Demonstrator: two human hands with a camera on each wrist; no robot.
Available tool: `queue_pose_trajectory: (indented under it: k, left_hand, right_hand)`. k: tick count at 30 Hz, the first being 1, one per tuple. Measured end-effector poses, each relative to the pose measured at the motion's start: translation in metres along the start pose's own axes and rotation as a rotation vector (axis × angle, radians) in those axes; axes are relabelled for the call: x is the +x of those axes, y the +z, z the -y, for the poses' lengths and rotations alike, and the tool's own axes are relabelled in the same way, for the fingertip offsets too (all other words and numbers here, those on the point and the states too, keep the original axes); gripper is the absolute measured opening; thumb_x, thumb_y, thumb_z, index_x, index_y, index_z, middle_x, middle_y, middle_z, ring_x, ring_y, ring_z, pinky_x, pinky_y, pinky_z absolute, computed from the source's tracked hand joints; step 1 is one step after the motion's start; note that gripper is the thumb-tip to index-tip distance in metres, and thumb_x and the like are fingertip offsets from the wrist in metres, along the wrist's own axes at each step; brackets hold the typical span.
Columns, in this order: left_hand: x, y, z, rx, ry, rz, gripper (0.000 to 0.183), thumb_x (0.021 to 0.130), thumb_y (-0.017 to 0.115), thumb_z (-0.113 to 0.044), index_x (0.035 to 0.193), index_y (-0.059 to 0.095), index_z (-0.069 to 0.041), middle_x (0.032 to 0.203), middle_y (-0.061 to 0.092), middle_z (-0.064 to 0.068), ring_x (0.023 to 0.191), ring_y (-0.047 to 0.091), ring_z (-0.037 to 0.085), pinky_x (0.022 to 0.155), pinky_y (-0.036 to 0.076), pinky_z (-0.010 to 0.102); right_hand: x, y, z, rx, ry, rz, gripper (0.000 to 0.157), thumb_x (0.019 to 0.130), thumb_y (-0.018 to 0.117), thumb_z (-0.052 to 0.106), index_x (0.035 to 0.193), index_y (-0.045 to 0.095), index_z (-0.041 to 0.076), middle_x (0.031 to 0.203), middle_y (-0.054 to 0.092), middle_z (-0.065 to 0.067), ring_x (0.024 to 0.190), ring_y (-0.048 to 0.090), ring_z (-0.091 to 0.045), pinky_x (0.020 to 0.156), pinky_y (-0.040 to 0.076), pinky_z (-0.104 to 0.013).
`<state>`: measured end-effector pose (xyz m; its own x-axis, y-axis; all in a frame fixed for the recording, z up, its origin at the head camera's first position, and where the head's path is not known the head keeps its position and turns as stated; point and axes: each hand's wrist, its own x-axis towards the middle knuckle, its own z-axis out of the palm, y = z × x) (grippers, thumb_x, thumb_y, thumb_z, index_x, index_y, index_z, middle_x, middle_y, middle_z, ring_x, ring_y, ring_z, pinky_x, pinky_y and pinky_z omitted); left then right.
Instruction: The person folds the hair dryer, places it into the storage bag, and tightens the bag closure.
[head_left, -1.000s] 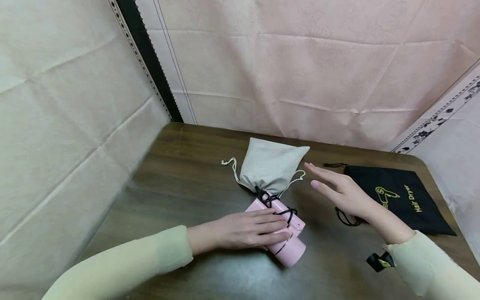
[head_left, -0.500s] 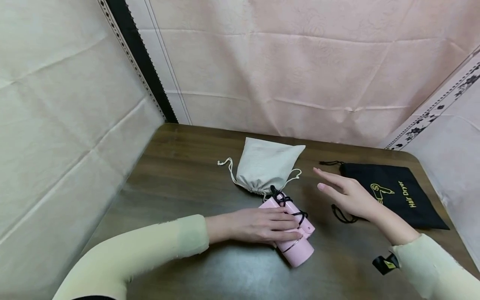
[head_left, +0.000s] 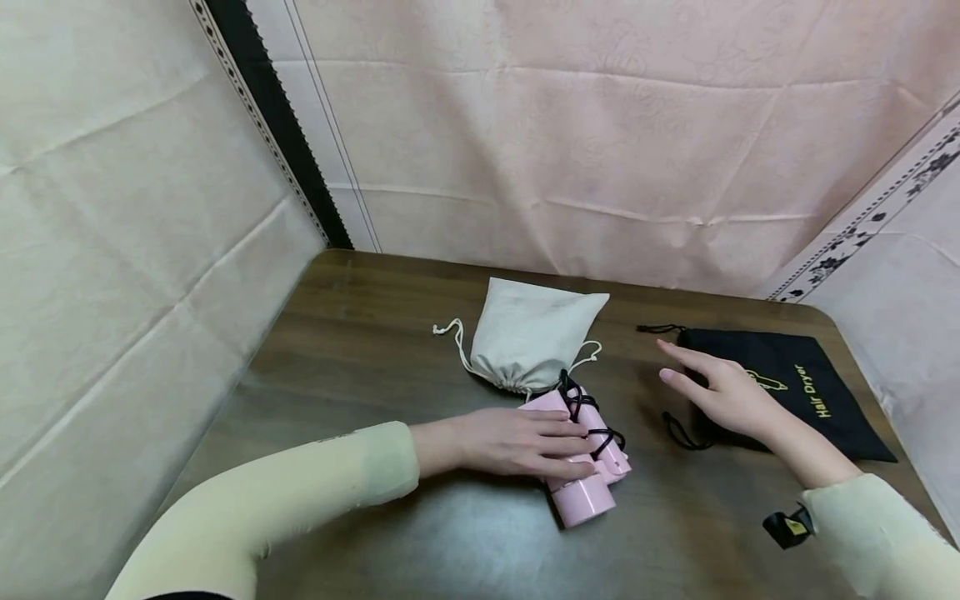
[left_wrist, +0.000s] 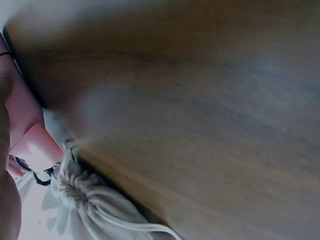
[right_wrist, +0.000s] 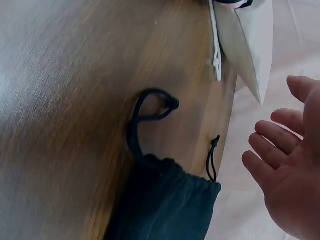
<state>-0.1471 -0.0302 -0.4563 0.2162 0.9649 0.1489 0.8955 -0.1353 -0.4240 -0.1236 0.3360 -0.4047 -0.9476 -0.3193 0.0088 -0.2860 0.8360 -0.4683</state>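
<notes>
Has left hand point(head_left: 517, 443) laid nearly straight-fingered over pink hair dryer point(head_left: 582, 502) on table point(head_left: 360, 358), apparently without gripping; holds right hand point(head_left: 735, 398) grasping nothing, with fingers extended, near 1 black bag point(head_left: 804, 390).

The left fingers point(head_left: 561, 447) lie nearly straight; the right fingers point(head_left: 688, 357) hover, loosely extended.

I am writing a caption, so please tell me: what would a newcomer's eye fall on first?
Probably the pink device with black cord on it, under the left hand on the table. Just beyond it lies the pale drawstring bag. To the right, the black pouch with yellow "Hair Dryer" lettering catches the eye, partly hidden behind the right hand in the head view.
</notes>
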Motion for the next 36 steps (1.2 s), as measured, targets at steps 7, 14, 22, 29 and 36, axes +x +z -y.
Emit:
queue_pose_trajectory:
  k: [7, 14, 22, 29, 36]
  left_hand:
    - [-0.011, -0.005, 0.002, 0.036, 0.014, 0.029, 0.046, 0.114, 0.04, -0.02, 0.159, 0.049, -0.027, 0.167, 0.046, 0.005, 0.152, 0.046, 0.025, 0.128, 0.032, 0.042]
    - [-0.025, -0.012, 0.001, 0.039, -0.061, 0.029, 0.046, 0.111, 0.049, -0.026, 0.157, 0.052, -0.029, 0.163, 0.05, 0.006, 0.152, 0.046, 0.026, 0.128, 0.033, 0.043]
    - [-0.045, -0.026, -0.007, -0.123, -0.34, -0.028, 0.056, 0.103, 0.071, -0.037, 0.154, 0.057, -0.018, 0.16, 0.053, 0.012, 0.15, 0.048, 0.031, 0.126, 0.035, 0.044]
    - [-0.052, -0.041, -0.017, -0.342, -0.628, -0.057, 0.062, 0.102, 0.074, -0.036, 0.155, 0.055, -0.01, 0.158, 0.054, 0.017, 0.146, 0.052, 0.032, 0.122, 0.041, 0.049]
    - [-0.048, -0.055, -0.03, -0.424, -0.79, -0.045, 0.063, 0.101, 0.075, -0.038, 0.155, 0.056, -0.012, 0.158, 0.054, 0.014, 0.142, 0.057, 0.033, 0.116, 0.049, 0.046]
  right_hand:
    - [-0.003, -0.001, -0.011, -0.136, -0.024, -0.043, 0.06, 0.109, 0.063, 0.033, 0.158, 0.049, 0.0, 0.157, 0.049, -0.033, 0.141, 0.049, -0.055, 0.108, 0.042, -0.072]
    - [-0.009, 0.0, -0.023, -0.302, 0.033, -0.076, 0.061, 0.106, 0.067, 0.037, 0.15, 0.057, -0.004, 0.15, 0.055, -0.033, 0.136, 0.051, -0.055, 0.105, 0.044, -0.072]
    - [-0.005, -0.004, -0.033, -0.42, 0.072, -0.076, 0.061, 0.105, 0.068, 0.04, 0.142, 0.062, -0.008, 0.136, 0.062, -0.037, 0.125, 0.058, -0.056, 0.096, 0.05, -0.071]
    - [0.003, -0.004, -0.04, -0.497, 0.114, -0.013, 0.06, 0.104, 0.067, 0.045, 0.128, 0.068, -0.01, 0.124, 0.069, -0.033, 0.111, 0.068, -0.052, 0.08, 0.058, -0.065]
    - [0.006, 0.004, -0.051, -0.525, 0.111, 0.054, 0.044, 0.101, 0.069, 0.043, 0.103, 0.072, -0.001, 0.093, 0.072, -0.017, 0.08, 0.071, -0.037, 0.06, 0.056, -0.054]
